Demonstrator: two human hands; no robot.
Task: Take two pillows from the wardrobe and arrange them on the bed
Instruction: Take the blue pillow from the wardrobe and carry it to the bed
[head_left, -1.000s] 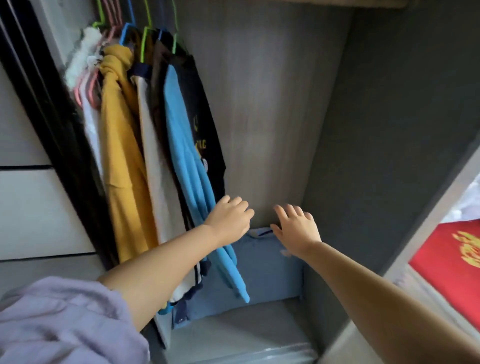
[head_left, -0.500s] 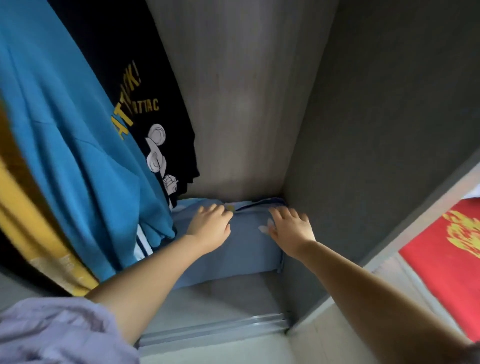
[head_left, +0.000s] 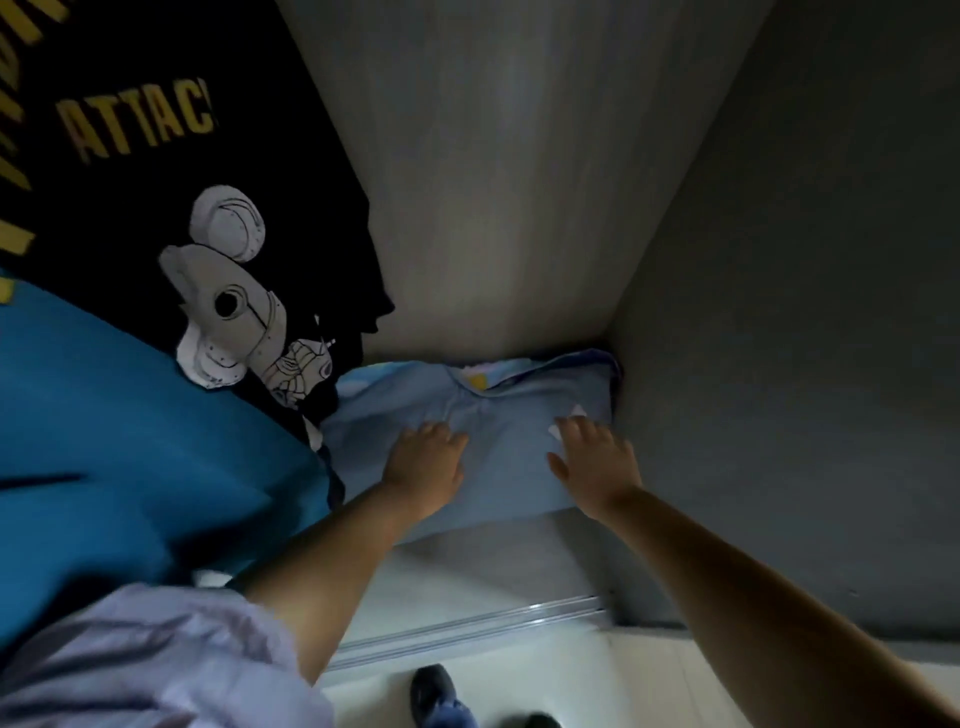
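A light blue pillow (head_left: 498, 415) lies on the wardrobe floor, pushed into the back right corner. A second patterned edge (head_left: 540, 366) peeks out behind it against the back wall. My left hand (head_left: 426, 462) rests flat on the pillow's left half, fingers slightly curled. My right hand (head_left: 595, 460) lies on its right half, fingers spread near a small white tag. Neither hand has closed on the fabric. The pillow's left end is hidden behind hanging clothes.
A black printed T-shirt (head_left: 171, 171) and a blue garment (head_left: 119, 441) hang close on the left. The grey wardrobe side wall (head_left: 805, 364) stands right beside the pillow. A metal door track (head_left: 467, 629) runs along the front edge, with my shoe (head_left: 434, 693) below.
I have leaned further down into the wardrobe. Both hands went from hovering above the pillow to resting on its top, and the hanging clothes now fill the left of the view.
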